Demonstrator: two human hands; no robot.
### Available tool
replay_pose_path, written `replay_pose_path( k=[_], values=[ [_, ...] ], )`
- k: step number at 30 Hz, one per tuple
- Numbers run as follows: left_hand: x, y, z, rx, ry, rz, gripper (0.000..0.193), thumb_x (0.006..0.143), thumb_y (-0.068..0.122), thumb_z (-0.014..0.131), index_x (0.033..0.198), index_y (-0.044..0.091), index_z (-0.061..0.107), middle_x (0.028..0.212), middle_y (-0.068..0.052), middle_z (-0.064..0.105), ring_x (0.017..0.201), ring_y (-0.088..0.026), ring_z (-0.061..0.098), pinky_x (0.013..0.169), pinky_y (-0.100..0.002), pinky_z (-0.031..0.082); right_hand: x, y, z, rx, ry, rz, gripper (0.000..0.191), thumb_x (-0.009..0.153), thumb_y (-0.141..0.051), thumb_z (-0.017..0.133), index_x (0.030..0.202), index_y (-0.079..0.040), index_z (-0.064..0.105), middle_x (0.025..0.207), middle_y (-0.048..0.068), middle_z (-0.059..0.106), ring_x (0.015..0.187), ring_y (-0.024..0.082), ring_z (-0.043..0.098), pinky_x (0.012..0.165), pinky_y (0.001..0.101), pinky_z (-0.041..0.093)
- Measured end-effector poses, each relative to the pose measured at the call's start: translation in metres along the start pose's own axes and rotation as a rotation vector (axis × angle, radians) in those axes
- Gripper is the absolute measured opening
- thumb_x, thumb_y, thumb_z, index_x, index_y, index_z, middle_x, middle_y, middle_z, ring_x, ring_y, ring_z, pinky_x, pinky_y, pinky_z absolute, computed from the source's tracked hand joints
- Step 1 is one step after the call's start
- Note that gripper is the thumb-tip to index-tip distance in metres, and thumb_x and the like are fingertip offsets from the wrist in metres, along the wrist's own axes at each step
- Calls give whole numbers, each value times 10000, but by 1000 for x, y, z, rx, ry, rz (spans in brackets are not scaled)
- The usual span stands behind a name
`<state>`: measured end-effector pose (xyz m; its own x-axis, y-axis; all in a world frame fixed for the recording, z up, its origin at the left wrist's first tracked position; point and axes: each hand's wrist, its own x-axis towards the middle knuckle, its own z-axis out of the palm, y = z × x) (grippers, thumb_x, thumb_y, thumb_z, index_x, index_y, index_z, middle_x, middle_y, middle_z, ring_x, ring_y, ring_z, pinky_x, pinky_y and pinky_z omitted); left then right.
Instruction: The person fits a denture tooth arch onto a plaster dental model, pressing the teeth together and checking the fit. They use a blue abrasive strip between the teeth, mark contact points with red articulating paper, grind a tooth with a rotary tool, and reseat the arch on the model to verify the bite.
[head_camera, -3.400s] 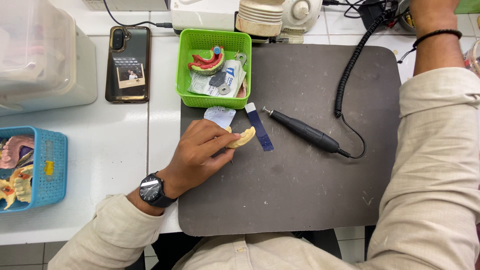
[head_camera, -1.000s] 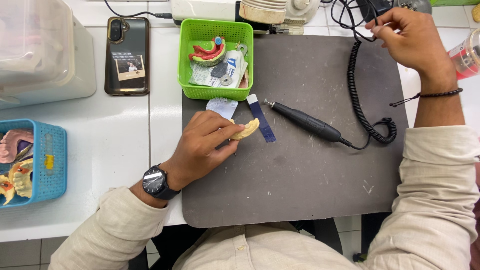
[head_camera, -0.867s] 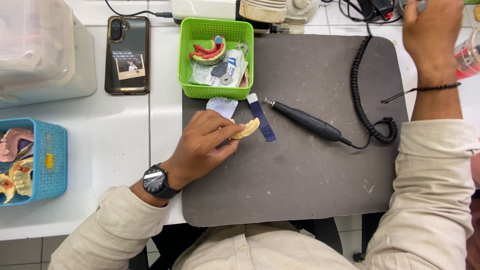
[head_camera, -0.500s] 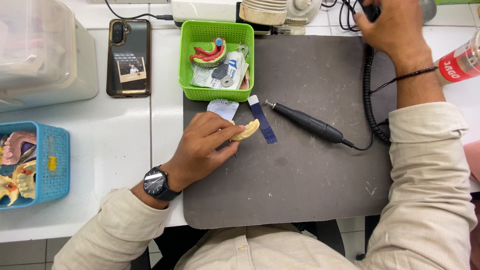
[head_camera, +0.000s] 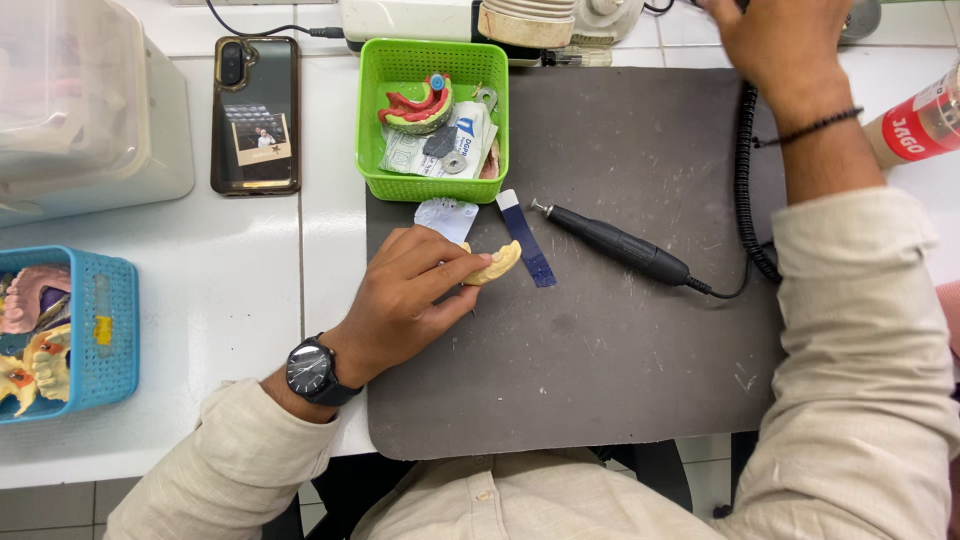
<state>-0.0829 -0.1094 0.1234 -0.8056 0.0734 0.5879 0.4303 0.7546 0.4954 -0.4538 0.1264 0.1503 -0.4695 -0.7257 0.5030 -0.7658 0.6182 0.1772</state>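
A: Your left hand (head_camera: 415, 295) is down on the grey mat (head_camera: 600, 380), fingers pinched around a pale yellow dental cast (head_camera: 497, 265) — the cast rests on the mat just past your fingertips, near the mat's left edge.

B: And right beside it, a narrow blue strip (head_camera: 526, 238) lies flat, with a small pale paper piece (head_camera: 446, 217) touching the mat's upper-left corner area, just below the green basket (head_camera: 385, 120).

A: Your right hand (head_camera: 780, 45) is way up at the far edge of the bench (head_camera: 250, 280), back of the hand toward the camera — you can't tell whether it's clamped on anything up there; the fingers run out of the picture.

B: Its wrist, with a thin black band, crosses a coiled black cord (head_camera: 745, 170). That cord runs down to the black handpiece (head_camera: 615, 243), which lies loose on the mat, metal tip pointing toward the blue strip, well apart from both of your hands.

A: The green basket holds a red-and-green model and some packets. To its left, a phone (head_camera: 255, 115) lies face up on the white bench.

B: Far left, a blue basket (head_camera: 105, 330) with more casts, pink and yellow. A black watch (head_camera: 310, 371) sits on your left wrist.
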Motion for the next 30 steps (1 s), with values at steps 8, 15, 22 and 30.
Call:
replay_pose_path(
  k=[8, 15, 22, 30],
  values=[
    [-5, 6, -3, 5, 28, 32, 383, 778, 23, 857, 1139, 64, 737, 1000, -34, 686, 942, -219, 644, 827, -381, 485, -80, -94, -73, 232, -1017, -67, 614, 810, -589, 724, 1143, -87, 608, 832, 149, 735, 803, 351, 719, 706, 472, 581],
    [-10, 19, -6, 77, 107, 20, 381, 779, 13, 853, 1137, 56, 732, 1017, -43, 704, 941, -224, 643, 806, -379, 471, -120, -118, -132, 881, -789, 100, 332, 936, -399, 586, 1005, -75, 565, 589, 122, 582, 485, 233, 541, 479, 378, 444],
    [-15, 22, -6, 90, 160, 4, 376, 795, 4, 859, 1144, 68, 735, 1004, -33, 697, 924, -234, 628, 802, -379, 468, -125, -128, -194, 1909, -678, -48, 474, 1042, -421, 599, 1295, -98, 362, 905, 136, 693, 606, 109, 607, 524, 229, 515],
    [-23, 22, -8, 93, 195, -16, 376, 788, 16, 859, 1140, 72, 738, 990, -41, 683, 922, -246, 623, 822, -387, 474, -97, -105, -206, 1996, -118, -16, 451, 1007, -372, 642, 1236, 3, 542, 1167, 138, 629, 976, 230, 716, 635, 332, 632]
  ],
)
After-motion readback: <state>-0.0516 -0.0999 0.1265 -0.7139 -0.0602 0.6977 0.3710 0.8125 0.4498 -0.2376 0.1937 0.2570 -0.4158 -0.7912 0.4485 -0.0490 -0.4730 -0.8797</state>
